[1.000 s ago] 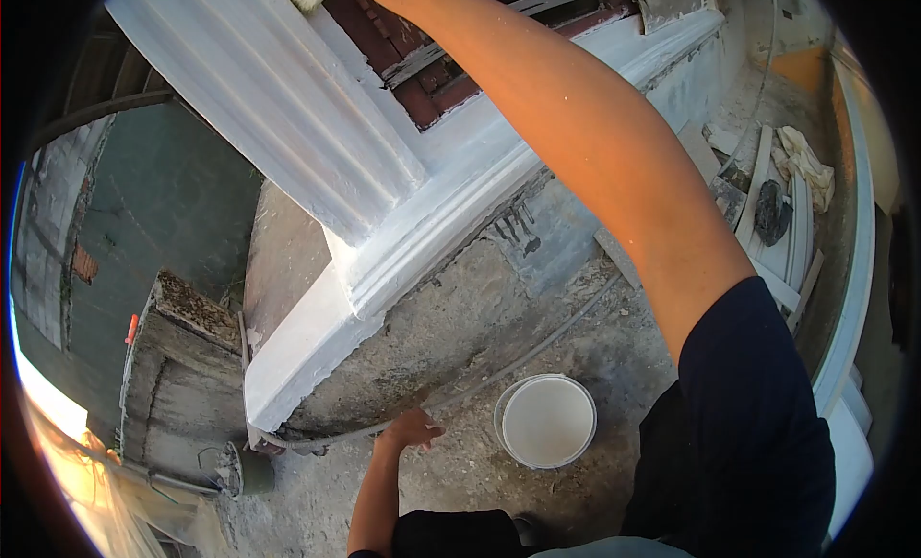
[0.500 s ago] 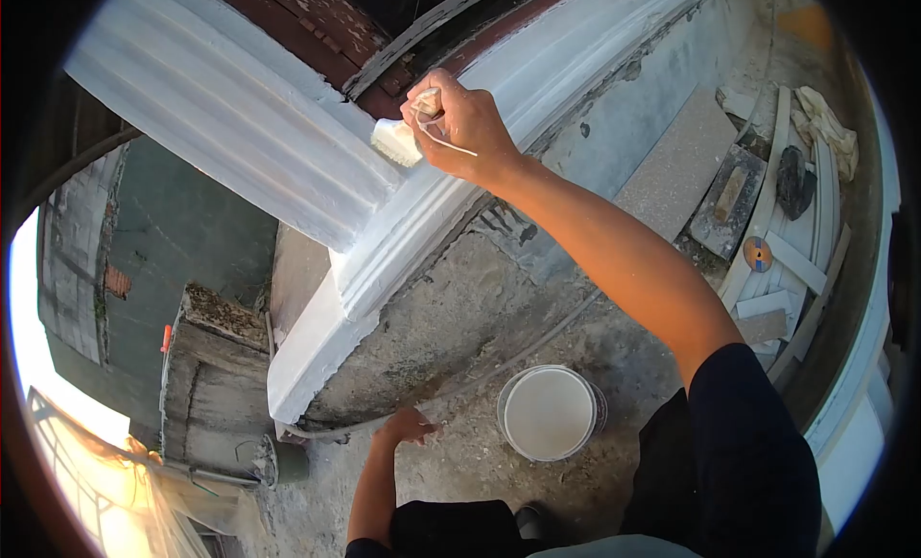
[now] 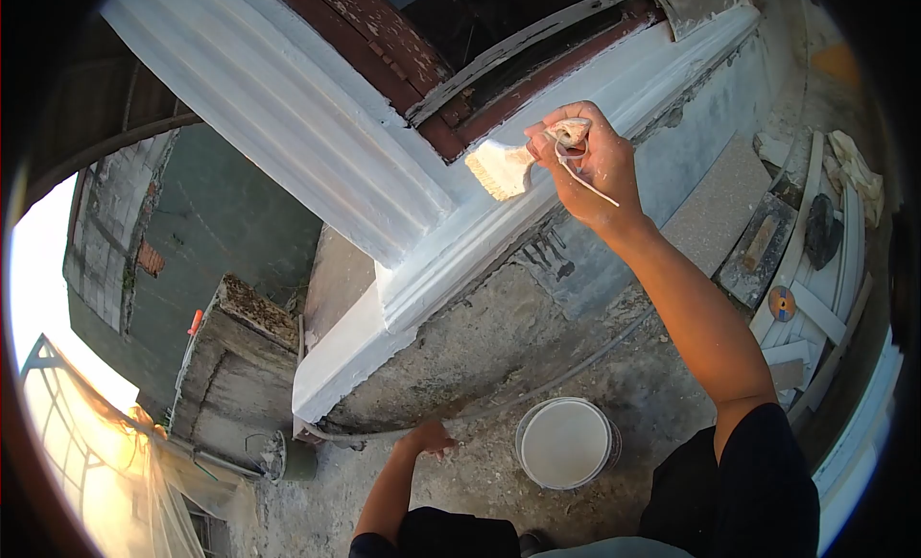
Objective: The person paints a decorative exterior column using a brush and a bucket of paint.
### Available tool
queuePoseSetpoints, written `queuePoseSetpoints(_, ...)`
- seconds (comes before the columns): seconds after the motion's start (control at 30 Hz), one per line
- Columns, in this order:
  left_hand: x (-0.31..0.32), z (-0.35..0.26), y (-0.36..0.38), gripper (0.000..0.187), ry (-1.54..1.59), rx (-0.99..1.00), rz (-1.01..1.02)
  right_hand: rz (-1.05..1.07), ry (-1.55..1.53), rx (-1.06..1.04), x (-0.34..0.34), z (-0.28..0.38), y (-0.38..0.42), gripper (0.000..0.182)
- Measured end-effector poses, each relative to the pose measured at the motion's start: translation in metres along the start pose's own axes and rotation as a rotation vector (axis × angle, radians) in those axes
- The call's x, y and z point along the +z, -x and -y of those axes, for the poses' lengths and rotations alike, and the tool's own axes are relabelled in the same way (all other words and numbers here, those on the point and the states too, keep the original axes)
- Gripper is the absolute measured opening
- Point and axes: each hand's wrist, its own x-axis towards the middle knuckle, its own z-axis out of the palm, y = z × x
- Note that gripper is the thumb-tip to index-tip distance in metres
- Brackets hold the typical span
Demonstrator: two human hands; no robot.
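Painting seems to be the step: the right hand [image 3: 600,169] is wrapped round the brush [image 3: 499,170] at one o'clock, by the white ledge [image 3: 436,262]. Next stroke calls for pressing the brush flat. Left hand [image 3: 429,437] hangs at six o'clock; I can't tell its grip.

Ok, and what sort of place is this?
Likely a balcony or outer ledge of a building under renovation: the right hand holds a brush near a white fluted column, a bucket stands on the rough concrete floor, and loose boards lie piled at picture right.
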Motion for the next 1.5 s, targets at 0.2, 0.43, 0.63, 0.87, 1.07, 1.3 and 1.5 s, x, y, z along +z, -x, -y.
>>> queuePoseSetpoints(0.2, -0.033, 0.004, 0.014, 0.043, -0.072, 0.032, -0.123, -0.04, -0.039, -0.13, 0.044, 0.001, -0.059, 0.021)
queuePoseSetpoints(0.43, -0.01, 0.034, 0.063, 0.042, 0.149, 0.019, -0.243, -0.379, -0.113, -0.453, 0.179, 0.045, -0.274, 0.019)
queuePoseSetpoints(0.63, 0.023, 0.053, 0.07, 0.046, 0.418, -0.117, -0.114, -0.365, -0.067, -0.446, 0.224, 0.006, -0.303, 0.02)
queuePoseSetpoints(0.87, 0.01, 0.067, 0.046, 0.038, 0.426, -0.064, -0.191, 0.025, -0.192, -0.093, 0.133, -0.048, -0.113, 0.023)
queuePoseSetpoints(1.07, -0.035, 0.084, 0.112, 0.036, 0.205, 0.001, -0.091, 0.135, 0.02, 0.193, 0.144, 0.016, -0.184, 0.02)
queuePoseSetpoints(1.3, -0.092, 0.102, 0.314, 0.043, 0.371, -0.12, 0.027, 0.026, 0.216, -0.042, 0.261, 0.114, -0.453, 0.019)
queuePoseSetpoints(1.5, -0.116, 0.115, 0.448, 0.041, 0.427, -0.208, 0.102, -0.247, 0.009, -0.255, 0.317, 0.17, -0.612, 0.024)
